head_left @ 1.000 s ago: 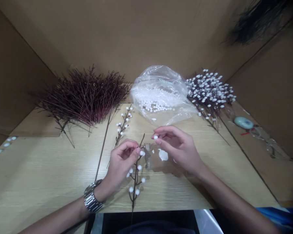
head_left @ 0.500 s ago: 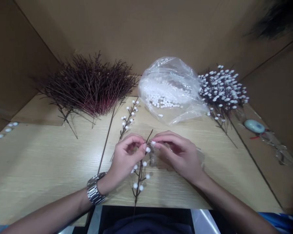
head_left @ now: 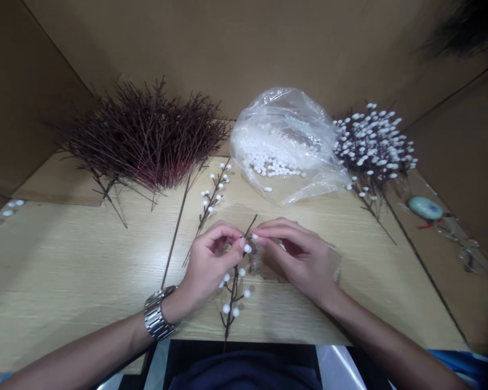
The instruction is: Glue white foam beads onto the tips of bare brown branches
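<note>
My left hand (head_left: 213, 257) pinches a brown twig (head_left: 232, 295) near its upper end, and the twig's lower part hangs toward the table's front edge with several white balls on its side shoots. Between the thumb and forefinger of my right hand (head_left: 299, 252) is a small white ball (head_left: 255, 237), close to the right of the twig's tip. Another ball sits on the twig just beside my left thumb. Behind my left hand lies a second twig with white balls (head_left: 213, 195).
A heap of bare brown twigs (head_left: 146, 141) lies at the back left. A clear bag of white balls (head_left: 284, 146) stands at the back middle, beside a ball-tipped bunch (head_left: 374, 143). Glasses (head_left: 451, 230) and a pale green oval object (head_left: 425, 208) lie at right. Loose balls (head_left: 8, 213) lie far left.
The view has shifted slightly. Both hands keep their grips, and the white ball in my right hand is still beside the twig's tip.
</note>
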Demonstrator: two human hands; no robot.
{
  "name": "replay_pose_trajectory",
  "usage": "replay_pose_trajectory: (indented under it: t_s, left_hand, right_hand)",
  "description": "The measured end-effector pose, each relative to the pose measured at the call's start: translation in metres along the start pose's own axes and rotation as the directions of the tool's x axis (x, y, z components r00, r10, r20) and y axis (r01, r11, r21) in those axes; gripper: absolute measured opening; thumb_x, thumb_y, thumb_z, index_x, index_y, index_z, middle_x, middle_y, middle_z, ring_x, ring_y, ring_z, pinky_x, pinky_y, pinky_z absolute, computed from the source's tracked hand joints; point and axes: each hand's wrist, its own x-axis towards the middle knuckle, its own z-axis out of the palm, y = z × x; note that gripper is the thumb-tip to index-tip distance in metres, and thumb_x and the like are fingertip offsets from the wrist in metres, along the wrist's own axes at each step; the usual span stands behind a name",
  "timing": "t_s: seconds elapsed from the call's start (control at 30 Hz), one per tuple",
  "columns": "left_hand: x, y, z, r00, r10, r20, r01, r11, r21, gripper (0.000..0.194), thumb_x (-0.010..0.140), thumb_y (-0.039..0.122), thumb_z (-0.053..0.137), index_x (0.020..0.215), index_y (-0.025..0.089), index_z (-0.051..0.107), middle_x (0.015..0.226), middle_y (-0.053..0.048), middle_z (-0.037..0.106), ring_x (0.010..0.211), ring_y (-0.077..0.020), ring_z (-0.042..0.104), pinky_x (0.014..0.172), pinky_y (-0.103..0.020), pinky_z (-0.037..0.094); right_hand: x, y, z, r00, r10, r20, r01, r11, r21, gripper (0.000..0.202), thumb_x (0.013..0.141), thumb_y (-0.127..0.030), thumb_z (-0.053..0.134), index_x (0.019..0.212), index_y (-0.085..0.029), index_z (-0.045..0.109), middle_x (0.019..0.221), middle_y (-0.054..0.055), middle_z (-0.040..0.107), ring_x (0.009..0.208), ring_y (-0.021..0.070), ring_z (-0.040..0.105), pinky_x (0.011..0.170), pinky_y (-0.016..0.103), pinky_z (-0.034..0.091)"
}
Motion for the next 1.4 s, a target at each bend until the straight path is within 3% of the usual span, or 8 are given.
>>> replay_pose_trajectory:
  t_s: [0.23, 1.0, 1.4]
  left_hand:
    - [-0.003, -0.002, 0.003, 0.999, -0.042, -0.002, 0.042, 0.998, -0.037, 0.007, 0.087, 0.021, 0.073, 0.080, 0.019, 0.070, 0.080, -0.001, 0.066, 0.078, -0.0173, 0.060, 0.072, -0.029, 0.047]
    - [-0.001, -0.010, 0.004, 0.994, -0.100, -0.032, 0.096, 0.989, -0.114, 0.009, 0.085, 0.025, 0.075, 0.082, 0.017, 0.072, 0.081, -0.002, 0.068, 0.078, -0.0174, 0.061, 0.074, -0.029, 0.049]
    - [-0.001, -0.010, 0.006, 0.994, -0.109, -0.018, 0.105, 0.982, -0.154, 0.006, 0.085, 0.022, 0.074, 0.082, 0.017, 0.071, 0.083, -0.003, 0.067, 0.080, -0.0173, 0.060, 0.075, -0.029, 0.048]
  right_hand:
    - [0.001, 0.000, 0.000, 1.000, 0.026, 0.011, -0.026, 1.000, 0.005, 0.021, 0.090, -0.014, 0.072, 0.103, -0.030, 0.079, 0.096, 0.003, 0.079, 0.087, 0.0178, 0.074, 0.073, 0.033, 0.060]
    - [-0.001, 0.006, 0.005, 0.998, 0.066, 0.011, -0.066, 0.998, 0.012, 0.017, 0.090, -0.015, 0.072, 0.100, -0.028, 0.078, 0.097, 0.004, 0.080, 0.091, 0.0195, 0.074, 0.081, 0.036, 0.061]
    - [-0.002, 0.008, 0.006, 0.997, 0.074, 0.006, -0.074, 0.996, 0.047, 0.024, 0.088, -0.011, 0.073, 0.102, -0.029, 0.078, 0.100, 0.003, 0.079, 0.094, 0.0186, 0.074, 0.084, 0.037, 0.060]
